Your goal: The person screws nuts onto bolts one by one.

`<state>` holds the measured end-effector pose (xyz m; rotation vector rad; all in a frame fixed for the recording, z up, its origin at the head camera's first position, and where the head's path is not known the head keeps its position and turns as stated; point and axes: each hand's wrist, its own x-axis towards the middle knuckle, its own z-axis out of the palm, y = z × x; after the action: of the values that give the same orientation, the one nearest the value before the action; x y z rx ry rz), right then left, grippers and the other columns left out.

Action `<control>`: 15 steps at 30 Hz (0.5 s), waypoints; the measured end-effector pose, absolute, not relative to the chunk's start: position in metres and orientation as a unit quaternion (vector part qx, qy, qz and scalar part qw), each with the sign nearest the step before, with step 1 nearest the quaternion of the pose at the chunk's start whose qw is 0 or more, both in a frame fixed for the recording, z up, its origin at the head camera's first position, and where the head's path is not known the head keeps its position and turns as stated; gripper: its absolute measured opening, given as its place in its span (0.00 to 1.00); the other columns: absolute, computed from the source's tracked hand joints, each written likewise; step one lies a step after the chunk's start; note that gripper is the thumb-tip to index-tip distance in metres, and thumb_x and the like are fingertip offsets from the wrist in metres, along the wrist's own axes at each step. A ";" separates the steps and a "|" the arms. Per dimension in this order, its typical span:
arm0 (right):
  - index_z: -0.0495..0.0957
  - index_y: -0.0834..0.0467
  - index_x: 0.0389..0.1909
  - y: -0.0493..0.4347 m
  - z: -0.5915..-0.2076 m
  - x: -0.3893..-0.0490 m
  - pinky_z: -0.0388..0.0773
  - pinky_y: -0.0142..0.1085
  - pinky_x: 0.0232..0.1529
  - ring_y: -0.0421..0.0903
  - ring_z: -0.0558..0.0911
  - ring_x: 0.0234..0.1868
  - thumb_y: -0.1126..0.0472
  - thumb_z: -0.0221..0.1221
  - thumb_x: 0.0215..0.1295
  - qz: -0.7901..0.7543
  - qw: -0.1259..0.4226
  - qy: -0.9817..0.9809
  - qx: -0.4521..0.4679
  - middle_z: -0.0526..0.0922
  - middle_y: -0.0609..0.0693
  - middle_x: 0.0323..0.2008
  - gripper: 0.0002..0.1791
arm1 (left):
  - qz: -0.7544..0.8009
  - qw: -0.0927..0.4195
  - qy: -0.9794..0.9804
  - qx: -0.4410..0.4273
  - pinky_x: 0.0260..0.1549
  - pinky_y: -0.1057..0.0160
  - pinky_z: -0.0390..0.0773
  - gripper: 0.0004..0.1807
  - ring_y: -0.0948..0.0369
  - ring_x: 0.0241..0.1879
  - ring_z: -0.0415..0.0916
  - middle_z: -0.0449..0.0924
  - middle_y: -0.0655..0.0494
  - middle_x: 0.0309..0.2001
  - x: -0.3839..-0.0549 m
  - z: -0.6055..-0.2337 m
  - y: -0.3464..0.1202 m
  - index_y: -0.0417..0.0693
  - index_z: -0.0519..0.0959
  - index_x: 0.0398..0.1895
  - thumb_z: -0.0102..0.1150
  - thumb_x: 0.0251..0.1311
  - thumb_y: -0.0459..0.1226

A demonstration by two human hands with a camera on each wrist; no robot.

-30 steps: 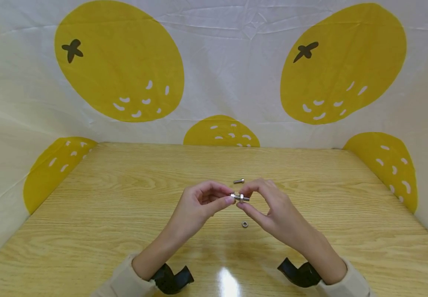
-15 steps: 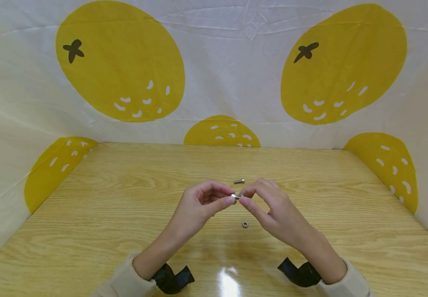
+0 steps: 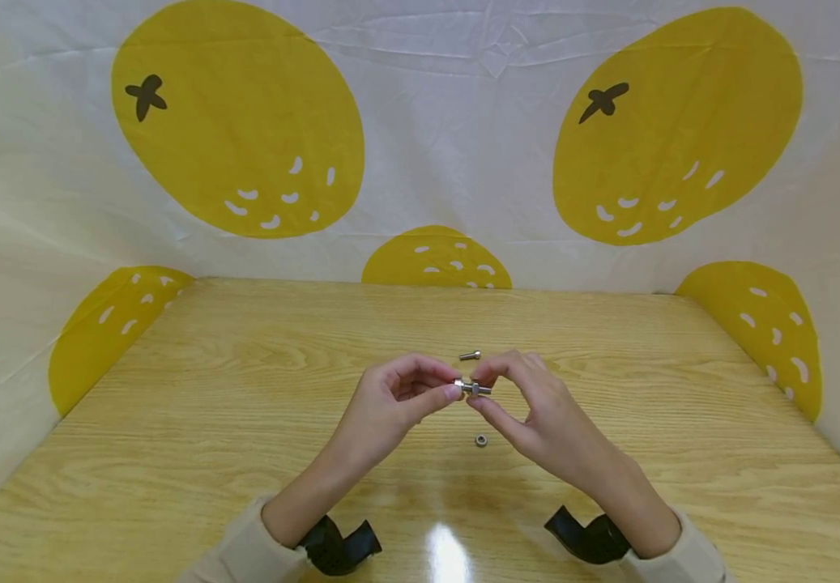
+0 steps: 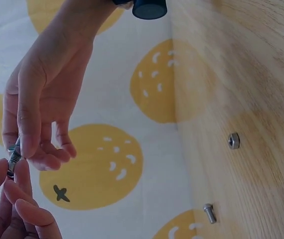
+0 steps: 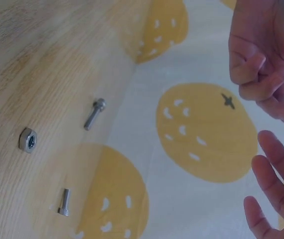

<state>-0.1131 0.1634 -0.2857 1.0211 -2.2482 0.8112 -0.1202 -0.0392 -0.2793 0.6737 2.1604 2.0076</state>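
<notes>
Silvery metal makes up the bolt (image 3: 467, 387) held just below and right of centre frame, its long axis running left to right, threaded tip pointing right. Your left hand (image 3: 394, 405) pinches its head end; your right hand (image 3: 551, 409) pinches the nut (image 3: 475, 389) round its shank, thumb and fingertip parted only by it. Above lies a screw (image 3: 470, 355).

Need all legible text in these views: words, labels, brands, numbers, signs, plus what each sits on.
None: no word, label, brand or number can be read in any view.
Held bolt and the nut on it: too small to tell if marked.
Loose nut, loose bolt: same.
Backdrop cloth: printed yellow fruit shapes with dark crosses; decoration, not lettering.
</notes>
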 end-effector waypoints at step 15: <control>0.75 0.50 0.38 0.163 -0.286 -0.113 0.71 0.38 0.43 0.39 0.72 0.43 0.63 0.57 0.63 0.315 0.234 -0.846 0.361 0.77 0.38 0.36 0.05 | 0.666 0.056 0.709 0.227 0.35 0.67 0.78 0.12 0.60 0.34 0.78 0.81 0.48 0.40 -0.119 -0.280 -0.038 0.41 0.79 0.42 0.62 0.57 0.38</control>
<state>-0.1127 0.1629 -0.2861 0.9908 -2.3227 0.8657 -0.1195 -0.0383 -0.2796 0.6894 2.1501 2.0192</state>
